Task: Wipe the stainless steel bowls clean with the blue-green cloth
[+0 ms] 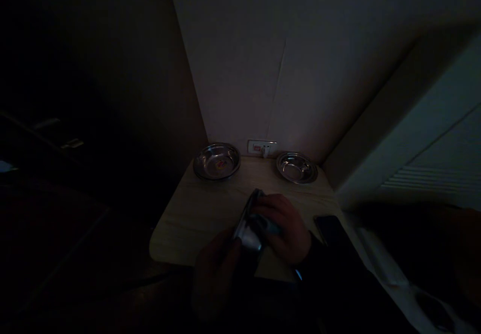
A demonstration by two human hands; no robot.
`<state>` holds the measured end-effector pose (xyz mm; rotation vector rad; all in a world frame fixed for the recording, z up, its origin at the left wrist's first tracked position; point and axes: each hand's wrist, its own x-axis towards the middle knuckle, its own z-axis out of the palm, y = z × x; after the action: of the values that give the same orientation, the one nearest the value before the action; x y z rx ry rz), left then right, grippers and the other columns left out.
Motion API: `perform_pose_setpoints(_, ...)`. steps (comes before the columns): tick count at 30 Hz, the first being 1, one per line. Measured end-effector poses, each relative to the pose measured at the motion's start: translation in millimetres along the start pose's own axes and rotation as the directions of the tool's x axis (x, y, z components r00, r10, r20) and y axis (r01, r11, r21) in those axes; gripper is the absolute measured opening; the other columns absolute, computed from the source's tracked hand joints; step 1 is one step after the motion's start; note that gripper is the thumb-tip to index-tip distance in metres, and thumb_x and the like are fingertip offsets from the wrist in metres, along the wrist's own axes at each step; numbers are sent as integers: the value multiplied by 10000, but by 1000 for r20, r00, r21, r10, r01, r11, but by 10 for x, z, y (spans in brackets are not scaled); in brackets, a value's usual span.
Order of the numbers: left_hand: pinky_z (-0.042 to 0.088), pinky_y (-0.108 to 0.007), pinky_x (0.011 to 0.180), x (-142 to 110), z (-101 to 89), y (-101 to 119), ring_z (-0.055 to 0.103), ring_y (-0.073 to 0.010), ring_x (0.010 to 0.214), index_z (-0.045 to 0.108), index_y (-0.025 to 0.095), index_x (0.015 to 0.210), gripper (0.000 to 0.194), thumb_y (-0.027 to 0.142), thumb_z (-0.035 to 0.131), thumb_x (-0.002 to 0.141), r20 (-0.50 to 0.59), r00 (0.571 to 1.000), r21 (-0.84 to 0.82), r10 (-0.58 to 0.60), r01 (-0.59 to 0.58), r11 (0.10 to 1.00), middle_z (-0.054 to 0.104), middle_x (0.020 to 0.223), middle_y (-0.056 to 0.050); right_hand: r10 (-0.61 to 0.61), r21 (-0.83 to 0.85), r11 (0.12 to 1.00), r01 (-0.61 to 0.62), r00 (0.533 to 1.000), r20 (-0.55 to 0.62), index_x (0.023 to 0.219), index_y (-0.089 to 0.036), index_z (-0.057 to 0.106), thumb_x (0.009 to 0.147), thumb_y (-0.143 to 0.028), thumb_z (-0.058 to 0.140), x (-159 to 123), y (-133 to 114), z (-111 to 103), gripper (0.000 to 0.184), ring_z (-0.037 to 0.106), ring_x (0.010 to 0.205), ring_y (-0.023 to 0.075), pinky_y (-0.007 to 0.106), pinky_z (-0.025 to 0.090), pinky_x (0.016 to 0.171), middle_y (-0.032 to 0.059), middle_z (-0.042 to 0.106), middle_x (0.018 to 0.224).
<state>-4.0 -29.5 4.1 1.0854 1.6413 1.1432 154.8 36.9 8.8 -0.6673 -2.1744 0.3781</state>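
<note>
In dim light, my left hand [216,271] grips the near edge of a shiny metal bowl [250,239], which is tilted up on its side over the front of a small table [180,229]. My right hand [283,226] presses a bluish-grey cloth [269,223] against the bowl's inner side, with fingers wrapped over its upper part. Much of the bowl is dark and hidden by both hands. At the table's back left lie stacked shallow metal bowls [217,162]. Another steel bowl group [296,168] sits at the back right.
A wall socket with a plug [262,148] is just above the table's back edge. A dark phone [332,229] lies at the right edge, beside my right forearm. A pale wall [240,73] rises behind, and a slatted panel [432,179] stands to the right.
</note>
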Motion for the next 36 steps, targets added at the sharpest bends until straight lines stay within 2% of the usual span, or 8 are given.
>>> perform_pose_setpoints(15, 541, -267, 701, -34, -32, 46, 680, -225, 805, 717, 155, 903, 358, 435, 588, 721, -37, 999, -31, -21, 20, 999, 737, 870, -75, -48, 24, 999, 49, 998, -30, 1065, -206, 618, 827, -315, 462, -16, -48, 17, 305, 528, 995, 262, 435, 453, 800, 93, 641, 1041)
perform_pose_setpoints(19, 543, -273, 654, -85, -45, 99, 681, -234, 760, 724, 158, 858, 358, 455, 626, 682, -137, 988, -74, -74, 64, 995, 737, 808, -74, 216, 129, 971, -202, 972, -98, 1011, -192, 637, 855, -274, 459, -11, 186, -17, 251, 597, 920, 231, 396, 478, 798, 94, 663, 981)
perform_pose_setpoints(22, 540, -269, 656, -121, -58, 177, 679, -232, 761, 720, 165, 832, 342, 448, 651, 651, -201, 976, -135, -84, 58, 989, 735, 799, -71, 534, 358, 813, -460, 834, -141, 951, -195, 661, 861, -338, 477, -47, 275, -27, 249, 628, 795, 204, 331, 502, 705, 52, 681, 869)
perform_pose_setpoints(25, 535, -260, 651, -135, -42, 223, 673, -217, 740, 712, 177, 798, 292, 421, 651, 649, -220, 972, -196, -84, 40, 980, 728, 772, -56, 798, 537, 570, -622, 576, -178, 836, -184, 688, 795, -434, 527, -83, 231, -7, 300, 621, 688, 203, 313, 501, 625, 26, 680, 744)
perform_pose_setpoints(27, 532, -258, 638, -133, -25, 213, 671, -212, 729, 708, 190, 796, 265, 408, 639, 662, -227, 969, -238, -94, 39, 971, 724, 765, -47, 887, 587, 446, -675, 421, -190, 783, -184, 694, 739, -458, 557, -87, 180, -12, 310, 632, 712, 226, 334, 511, 639, 35, 687, 742)
perform_pose_setpoints(29, 535, -270, 624, -120, -20, 173, 672, -219, 722, 706, 197, 816, 270, 413, 624, 677, -220, 969, -267, -108, 47, 962, 724, 768, -48, 913, 595, 401, -697, 357, -198, 783, -195, 700, 716, -444, 571, -88, 150, -49, 288, 644, 770, 250, 359, 521, 674, 49, 700, 785)
perform_pose_setpoints(32, 539, -293, 610, -84, -43, 90, 675, -240, 719, 704, 186, 839, 316, 430, 654, 644, -190, 975, -269, -116, 62, 961, 727, 781, -68, 880, 535, 467, -704, 430, -202, 790, -220, 710, 728, -378, 584, -134, 186, -126, 211, 651, 806, 263, 383, 529, 708, 55, 706, 810)
perform_pose_setpoints(36, 535, -293, 603, -45, -82, 1, 679, -251, 725, 703, 172, 863, 387, 451, 697, 595, -182, 977, -220, -110, 69, 973, 731, 797, -87, 730, 411, 671, -616, 647, -221, 883, -241, 708, 706, -325, 614, -331, 339, -104, 218, 641, 883, 297, 447, 514, 795, 57, 700, 874)
